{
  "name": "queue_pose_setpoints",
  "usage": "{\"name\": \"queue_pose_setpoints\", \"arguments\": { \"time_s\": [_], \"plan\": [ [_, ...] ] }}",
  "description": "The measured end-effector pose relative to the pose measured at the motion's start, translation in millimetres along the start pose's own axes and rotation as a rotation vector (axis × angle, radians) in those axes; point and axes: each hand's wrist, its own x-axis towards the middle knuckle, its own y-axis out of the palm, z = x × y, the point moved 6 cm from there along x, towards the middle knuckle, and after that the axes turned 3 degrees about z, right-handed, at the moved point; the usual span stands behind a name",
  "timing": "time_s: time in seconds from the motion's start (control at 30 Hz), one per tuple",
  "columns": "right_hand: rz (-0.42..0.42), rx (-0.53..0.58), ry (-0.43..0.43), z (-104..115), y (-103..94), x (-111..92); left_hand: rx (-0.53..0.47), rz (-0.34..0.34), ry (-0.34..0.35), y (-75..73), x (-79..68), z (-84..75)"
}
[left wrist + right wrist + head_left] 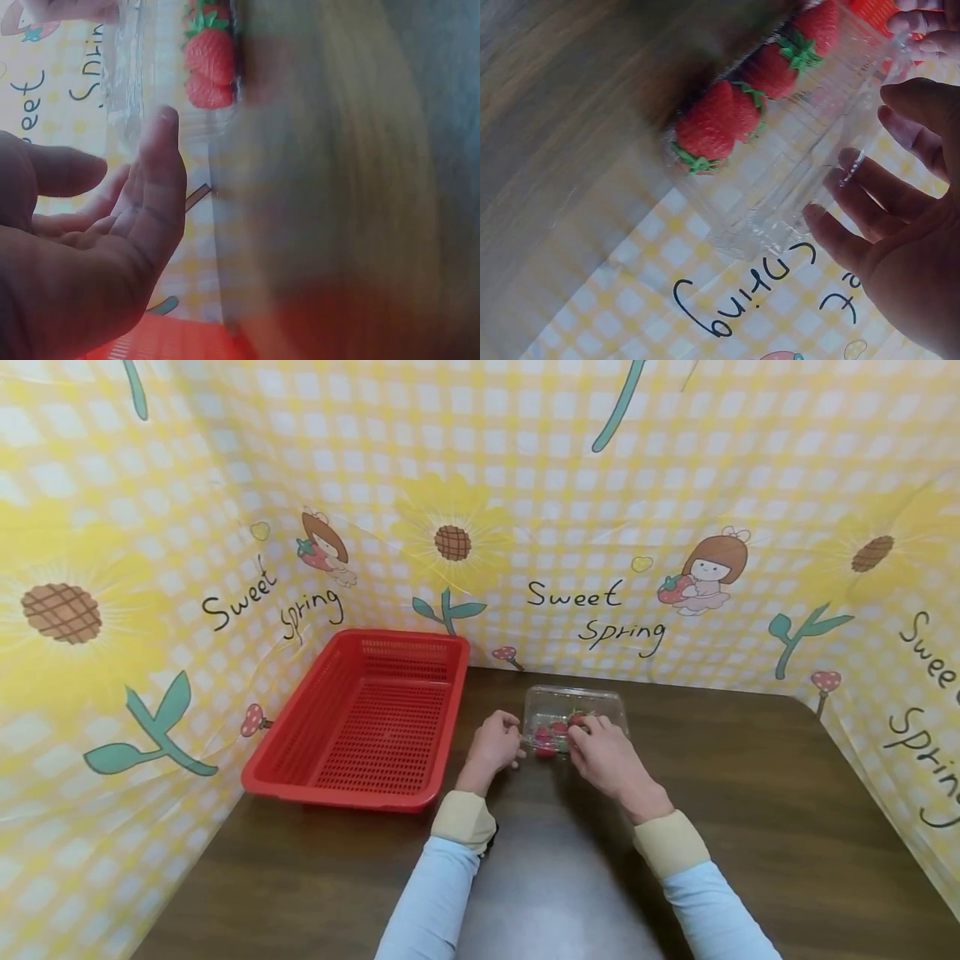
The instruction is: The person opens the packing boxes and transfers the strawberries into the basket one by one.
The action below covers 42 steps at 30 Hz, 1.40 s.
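clear rectangular plastic box (576, 692) of red conical green-leaved strawberries (705, 126); left hand (495, 743) at left: empty, loosely bent; right hand (604, 757) at right: fingers spread; best steadied lightly

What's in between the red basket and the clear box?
In the head view, the left grip and some table lie between the basket and the box.

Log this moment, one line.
left hand: beside clear rectangular plastic box; right hand: at box; red green-leaved strawberries: inside box; red perforated basket: left of box
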Motion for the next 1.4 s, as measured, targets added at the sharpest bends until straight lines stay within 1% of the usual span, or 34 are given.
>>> {"name": "queue_pose_setpoints", "arguments": {
  "time_s": [0.13, 0.2, 0.33, 0.4, 0.5, 0.63, 0.83, 0.93, 1.07, 1.13, 1.27, 1.4],
  "plan": [
    [-0.004, -0.015, -0.012, 0.5, 0.1, -0.7, -0.048, 0.044, -0.034, 7.9, -0.4, 5.3],
    [-0.001, -0.025, -0.022, 1.2, 1.6, -1.3, -0.108, 0.051, -0.045, 11.5, -0.1, 9.1],
    [0.015, -0.047, -0.030, 2.3, 5.8, -2.5, -0.262, 0.082, -0.055, 15.5, 0.1, 16.6],
    [0.022, -0.057, -0.028, 2.4, 7.9, -3.0, -0.297, 0.092, -0.053, 15.1, 0.1, 18.7],
    [0.015, -0.067, -0.023, 2.9, 8.0, -4.1, -0.294, 0.107, -0.067, 13.8, -0.7, 20.9],
    [0.013, -0.084, -0.025, 6.4, 6.1, -6.4, -0.272, 0.104, -0.075, 11.9, -2.1, 22.1],
    [0.024, -0.129, -0.028, 13.2, 4.8, -7.7, -0.289, 0.085, -0.051, 10.1, -5.2, 22.3],
    [0.046, -0.172, -0.042, 16.6, 6.4, -7.6, -0.288, 0.081, -0.054, 9.4, -7.8, 23.8],
    [0.092, -0.247, -0.083, 23.4, 8.4, -9.0, -0.275, 0.085, -0.081, 8.7, -11.0, 27.5],
    [0.096, -0.284, -0.116, 28.4, 7.8, -10.0, -0.267, 0.089, -0.086, 8.6, -12.5, 29.5],
    [0.046, -0.345, -0.188, 39.0, 5.3, -10.4, -0.264, 0.091, -0.081, 8.0, -15.6, 32.5],
    [-0.002, -0.405, -0.237, 45.8, 7.8, -8.5, -0.268, 0.092, -0.071, 7.3, -16.9, 33.6]
  ]
}}
